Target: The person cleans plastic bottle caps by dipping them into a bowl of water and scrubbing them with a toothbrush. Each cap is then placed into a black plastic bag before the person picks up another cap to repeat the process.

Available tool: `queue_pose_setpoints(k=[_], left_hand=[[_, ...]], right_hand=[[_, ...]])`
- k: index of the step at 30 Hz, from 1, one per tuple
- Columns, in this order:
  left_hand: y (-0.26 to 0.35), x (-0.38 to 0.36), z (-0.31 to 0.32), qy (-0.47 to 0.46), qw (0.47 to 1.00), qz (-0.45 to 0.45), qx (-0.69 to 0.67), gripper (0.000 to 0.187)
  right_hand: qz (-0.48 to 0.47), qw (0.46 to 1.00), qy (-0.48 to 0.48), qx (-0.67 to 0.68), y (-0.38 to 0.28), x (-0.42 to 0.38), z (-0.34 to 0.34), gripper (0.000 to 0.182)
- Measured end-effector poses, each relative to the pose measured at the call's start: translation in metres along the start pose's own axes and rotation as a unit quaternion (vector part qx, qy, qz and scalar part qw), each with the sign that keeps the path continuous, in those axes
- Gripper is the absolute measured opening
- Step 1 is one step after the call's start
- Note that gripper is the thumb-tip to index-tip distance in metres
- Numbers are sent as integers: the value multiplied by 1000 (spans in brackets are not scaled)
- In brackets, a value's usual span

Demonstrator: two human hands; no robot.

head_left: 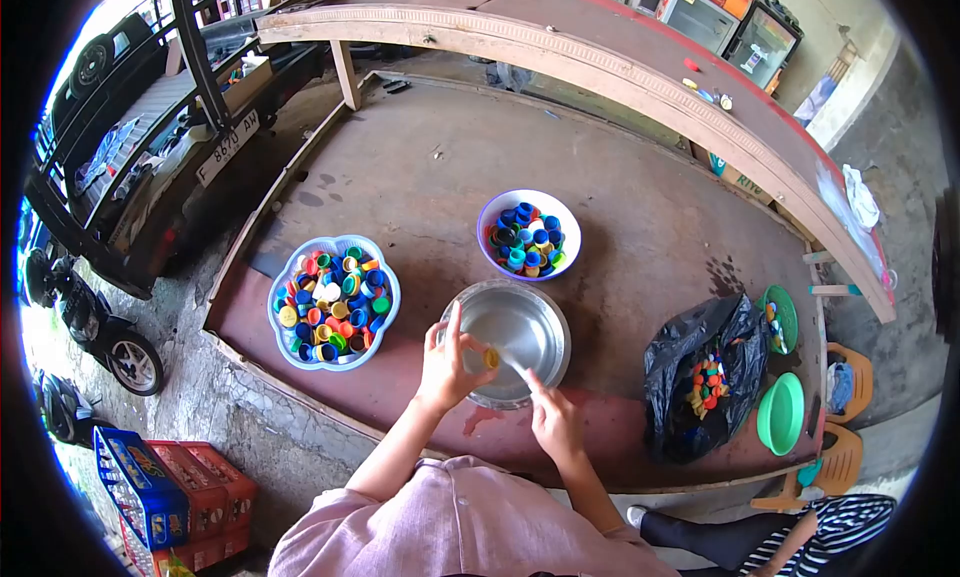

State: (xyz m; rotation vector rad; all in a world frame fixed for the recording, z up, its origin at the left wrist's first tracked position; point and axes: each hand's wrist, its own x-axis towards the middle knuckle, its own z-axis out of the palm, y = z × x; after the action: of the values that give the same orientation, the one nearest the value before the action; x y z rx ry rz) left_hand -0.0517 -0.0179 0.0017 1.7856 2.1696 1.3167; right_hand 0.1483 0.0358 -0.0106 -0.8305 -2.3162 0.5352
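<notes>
My left hand (452, 369) pinches a small yellow bottle cap (491, 358) over the near left side of a round metal bowl (548, 322). In my right hand (553, 417) is a thin, pale tool (519, 368), its tip pointing toward the cap; its exact kind is blurred. The metal bowl looks to hold clear liquid. Beyond it stands a white bowl with a purple rim (571, 217), full of mostly blue caps. To the left, a light blue scalloped basin (392, 302) holds many coloured caps.
A black plastic bag (668, 347) with caps lies open at the right, beside two green bowls (780, 414). A raised wooden ledge (560, 45) crosses the table's far side. At the lower right sits another person (830, 532). Crates (200, 487) stand lower left.
</notes>
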Motion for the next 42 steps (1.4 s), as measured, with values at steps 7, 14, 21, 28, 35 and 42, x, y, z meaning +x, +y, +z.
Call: queue_pose_setpoints(k=[7, 14, 21, 28, 35, 42], left_hand=[[3, -4, -2, -9, 996, -56, -71, 121], [-7, -9, 2, -11, 985, -114, -128, 123], [-17, 25, 18, -52, 991, -84, -92, 109], [-38, 151, 86, -53, 983, -70, -161, 100], [-3, 85, 61, -95, 966, -81, -226, 88], [-30, -84, -15, 124, 911, -306, -248, 51]], right_hand=[[-10, 997, -73, -34, -2, -3, 8, 50], [9, 999, -28, 15, -4, -2, 10, 50], [96, 993, 67, -12, 23, 0, -2, 41], [134, 990, 44, 10, 29, -17, -5, 37], [205, 976, 68, 5, 40, -27, -16, 37], [203, 975, 62, 69, 31, -13, -9, 24]])
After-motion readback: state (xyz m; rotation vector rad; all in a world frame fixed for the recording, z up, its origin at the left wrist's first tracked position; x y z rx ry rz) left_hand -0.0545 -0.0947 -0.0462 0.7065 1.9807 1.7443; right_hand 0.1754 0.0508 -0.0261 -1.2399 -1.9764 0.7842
